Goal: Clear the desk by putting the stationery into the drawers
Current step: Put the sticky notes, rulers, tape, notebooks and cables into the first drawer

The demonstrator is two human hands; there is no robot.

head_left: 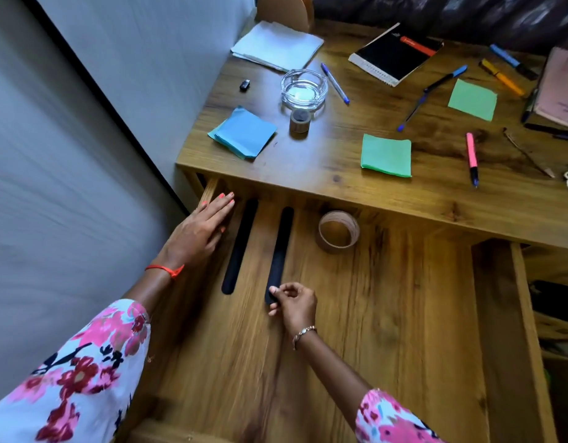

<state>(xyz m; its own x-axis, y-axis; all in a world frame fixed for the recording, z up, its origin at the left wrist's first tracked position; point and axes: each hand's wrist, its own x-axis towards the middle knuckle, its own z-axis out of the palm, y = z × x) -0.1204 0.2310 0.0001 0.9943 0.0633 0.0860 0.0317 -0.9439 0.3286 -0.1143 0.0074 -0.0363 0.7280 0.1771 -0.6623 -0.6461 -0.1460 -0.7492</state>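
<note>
In the open drawer (388, 314) under the desk (340, 174), at its far left side, the left hand (202, 231) is laid flat with fingers straight and together, gripping nothing; its fingertips reach toward the drawer's back corner. Just beside that hand, the left black strip (241, 244) is seen lying lengthwise on the drawer floor, with no finger on it. The right black strip (281, 247) lies roughly parallel to it, a narrow gap of wood between the 2. The near end of this strip is pinched between the thumb and curled fingers of the right hand (295, 303), while the rest of it runs away from the grip toward the back of the drawer, flat on the wood as far as can be told. To the right of its far end, apart from it, a brown tape roll (338, 231) is stood on the drawer floor.

On the desk top above, a stack of blue paper (244, 132) is found at the left, then a small tape roll (299, 120) touching a glass ashtray (304, 89), a blue pen (335, 83), a green note pad (386, 155) and a pink highlighter (472, 155).
</note>
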